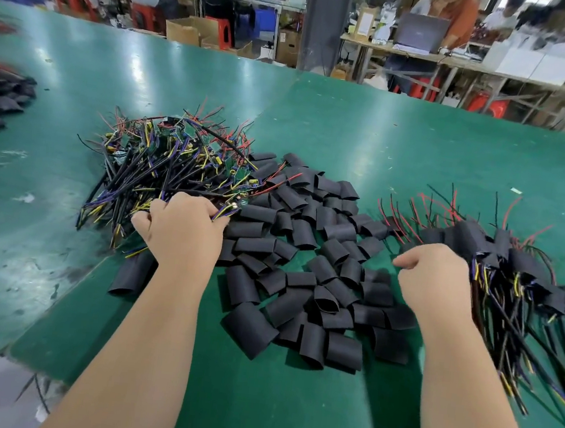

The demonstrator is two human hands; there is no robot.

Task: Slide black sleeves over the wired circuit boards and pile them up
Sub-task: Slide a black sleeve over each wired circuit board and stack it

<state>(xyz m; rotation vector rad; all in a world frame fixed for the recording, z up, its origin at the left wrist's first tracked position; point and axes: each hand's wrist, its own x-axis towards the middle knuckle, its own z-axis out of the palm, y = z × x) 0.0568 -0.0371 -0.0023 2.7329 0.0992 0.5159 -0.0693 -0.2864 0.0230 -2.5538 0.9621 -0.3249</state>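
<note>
Held some coloured wires (225, 211) in the curled left hand (183, 234), at the near edge of the heap of wired boards (174, 162); had the right hand (436, 277) curled up against the pile of sleeved boards (521, 272); could not tell if it held any; had loose black sleeves (301, 279) lying between the two heaps on the green desk (388, 138).

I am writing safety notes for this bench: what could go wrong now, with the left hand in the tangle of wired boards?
1. The left hand grips wires of the tangled bare boards; lifting one may drag neighbours along or strain its joints.
2. The loose sleeves touch that tangle, so dragged wires could scatter them into the sleeved pile.
</note>
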